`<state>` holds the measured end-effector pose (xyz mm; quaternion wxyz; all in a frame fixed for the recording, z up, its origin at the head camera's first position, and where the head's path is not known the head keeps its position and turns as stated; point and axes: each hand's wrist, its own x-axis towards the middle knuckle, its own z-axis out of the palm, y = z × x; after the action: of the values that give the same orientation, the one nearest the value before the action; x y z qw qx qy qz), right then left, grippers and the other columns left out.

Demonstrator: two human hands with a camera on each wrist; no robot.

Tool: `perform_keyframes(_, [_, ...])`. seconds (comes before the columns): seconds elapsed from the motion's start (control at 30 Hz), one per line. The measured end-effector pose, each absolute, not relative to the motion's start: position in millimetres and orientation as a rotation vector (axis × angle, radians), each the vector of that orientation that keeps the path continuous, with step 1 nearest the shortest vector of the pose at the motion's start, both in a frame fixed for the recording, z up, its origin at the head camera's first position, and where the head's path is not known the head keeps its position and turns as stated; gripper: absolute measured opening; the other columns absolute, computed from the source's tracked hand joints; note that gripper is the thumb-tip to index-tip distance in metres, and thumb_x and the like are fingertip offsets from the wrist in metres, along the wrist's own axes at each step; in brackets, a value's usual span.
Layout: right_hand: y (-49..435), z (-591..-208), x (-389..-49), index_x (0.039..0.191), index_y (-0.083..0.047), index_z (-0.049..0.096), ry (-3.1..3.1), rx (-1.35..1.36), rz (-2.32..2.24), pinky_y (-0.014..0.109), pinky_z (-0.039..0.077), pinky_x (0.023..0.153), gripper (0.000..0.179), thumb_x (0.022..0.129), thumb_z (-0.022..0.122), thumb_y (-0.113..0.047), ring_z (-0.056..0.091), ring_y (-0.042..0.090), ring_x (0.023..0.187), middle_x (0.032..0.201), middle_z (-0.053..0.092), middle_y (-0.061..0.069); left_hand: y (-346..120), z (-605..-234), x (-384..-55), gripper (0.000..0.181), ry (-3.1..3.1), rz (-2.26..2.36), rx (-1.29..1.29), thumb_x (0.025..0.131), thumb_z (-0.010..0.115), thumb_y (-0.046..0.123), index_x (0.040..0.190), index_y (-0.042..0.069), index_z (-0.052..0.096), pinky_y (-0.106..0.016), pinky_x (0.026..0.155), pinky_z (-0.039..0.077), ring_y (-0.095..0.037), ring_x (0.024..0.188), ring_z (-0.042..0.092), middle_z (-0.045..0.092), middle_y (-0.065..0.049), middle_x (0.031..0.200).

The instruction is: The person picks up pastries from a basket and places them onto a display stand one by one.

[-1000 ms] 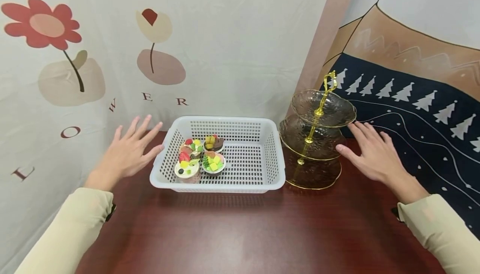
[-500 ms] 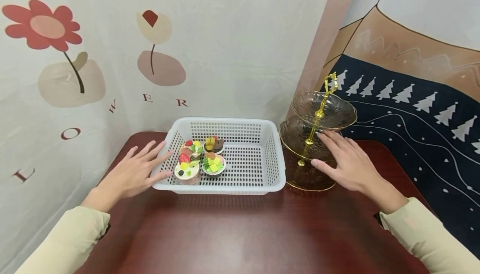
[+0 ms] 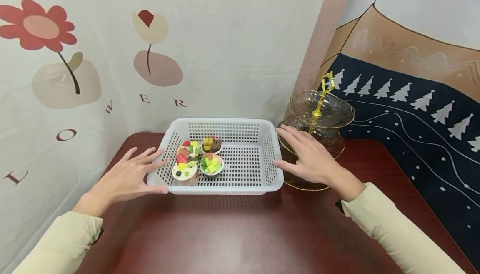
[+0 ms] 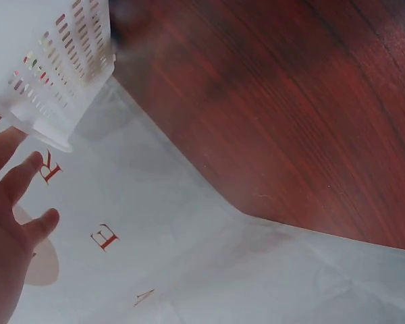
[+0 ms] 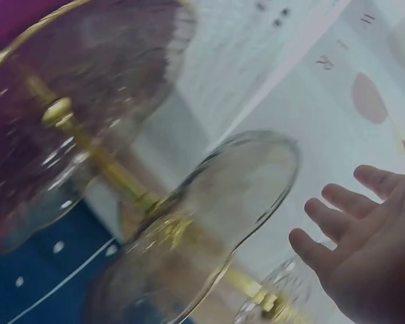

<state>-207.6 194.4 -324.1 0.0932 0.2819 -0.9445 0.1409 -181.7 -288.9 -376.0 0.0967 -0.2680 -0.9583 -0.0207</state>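
A white perforated plastic basket (image 3: 240, 189) stands on the dark red table. In its left half sit several small cakes, among them a white-topped cupcake (image 3: 185, 173) with fruit and a yellow-and-green topped one (image 3: 211, 164). My left hand (image 3: 125, 178) is at the basket's left side, fingers spread, thumb at the front left corner. At the right side, my right hand (image 3: 309, 157) reaches with extended fingers to the basket's rim. It partly covers a three-tier stand (image 3: 321, 109) of clear gold-edged plates. Neither hand holds anything.
The stand's plates and gold post (image 5: 115, 169) lie close beside the right hand in the right wrist view. A pale curtain (image 3: 232, 49) with printed flowers rises behind the table (image 3: 240, 232); a dark tree-patterned cloth (image 3: 405, 124) hangs at the right.
My right hand has moved left from beside the stand, across its front, to the basket's right rim. My left hand has come lower and closer to the basket's left side.
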Motion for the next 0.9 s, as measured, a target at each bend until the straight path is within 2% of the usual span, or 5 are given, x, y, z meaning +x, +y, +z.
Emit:
perform_keyframes(0.13, [173.4,-320.0,-212.1,0.157,-0.026,0.030,-2.820,0.892,0.530,0.058,0.028,0.110,0.090,0.085,0.061,-0.069,0.035,0.031,0.143,0.161,0.031,0.003,-288.3,-378.5,-182.3,0.082,-2.790,-0.096,-0.843,0.073,0.068,0.076,0.125,0.013,0.071,-0.059,0.108,0.023,-0.041,0.133,0.047,0.054,-0.017,0.143])
perform_keyframes(0.37, [143.5,-318.9,-224.3,0.156,-0.028,0.031,-2.854,0.938,0.689,0.056,0.039,0.103,0.092,0.081,0.068,-0.067,0.045,0.027,0.136,0.154,0.041,0.001,-287.1,-382.7,-184.6,0.073,-2.733,-0.152,-0.886,0.068,0.078,0.067,0.112,0.010,0.077,-0.053,0.106,0.032,-0.040,0.126,0.055,0.058,-0.020,0.138])
perform_keyframes(0.57, [126.0,-323.4,-237.5,0.156,-0.020,0.032,-2.843,1.052,0.865,0.049,0.033,0.110,0.094,0.081,0.077,-0.055,0.039,0.022,0.141,0.155,0.040,0.004,-286.7,-379.7,-185.4,0.073,-2.764,-0.188,-0.853,0.068,0.076,0.071,0.108,0.010,0.079,-0.053,0.105,0.035,-0.042,0.126,0.053,0.058,-0.021,0.138])
perform_keyframes(0.67, [117.6,-324.7,-243.9,0.155,-0.014,0.033,-2.821,1.127,0.951,0.045,0.029,0.113,0.094,0.081,0.080,-0.048,0.038,0.023,0.142,0.155,0.041,0.007,-286.9,-378.2,-185.0,0.072,-2.782,-0.208,-0.832,0.068,0.076,0.071,0.107,0.010,0.079,-0.054,0.104,0.037,-0.043,0.127,0.052,0.057,-0.020,0.139])
perform_keyframes(0.9, [97.7,-330.6,-256.3,0.153,-0.010,0.037,-2.853,1.195,1.019,0.042,0.033,0.111,0.094,0.078,0.085,-0.041,0.045,0.025,0.138,0.154,0.043,0.007,-286.7,-379.3,-184.8,0.072,-2.801,-0.219,-0.805,0.068,0.075,0.073,0.108,0.012,0.079,-0.056,0.095,0.045,-0.041,0.128,0.052,0.056,-0.017,0.141])
